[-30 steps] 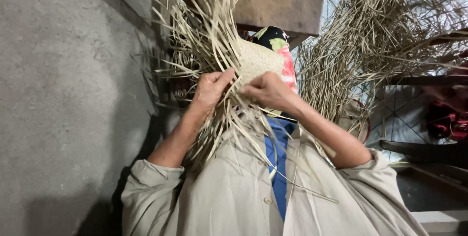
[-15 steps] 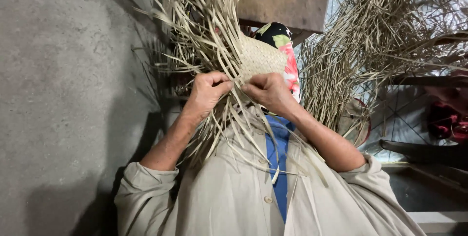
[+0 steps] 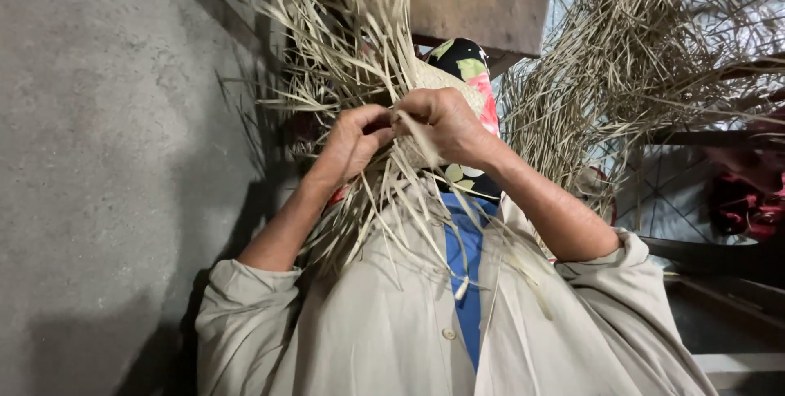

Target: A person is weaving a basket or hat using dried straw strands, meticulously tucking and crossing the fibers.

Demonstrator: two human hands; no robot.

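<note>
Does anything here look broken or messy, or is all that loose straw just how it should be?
Nothing looks damaged. The left hand and right hand pinch strips at the edge of the woven piece, whose unwoven ends stick out raggedly on all sides. A tangled heap of dried strips lies to the right, untidy but not spilled.

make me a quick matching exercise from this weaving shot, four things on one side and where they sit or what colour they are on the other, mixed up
Things:
1. woven straw piece
2. loose straw heap
3. concrete floor
4. shirt button

Descriptions:
A. grey, along the left side
B. piled at the upper right
C. small and pale, low on the beige shirt
D. worked between left hand and right hand

Pairs: 1-D, 2-B, 3-A, 4-C
</note>
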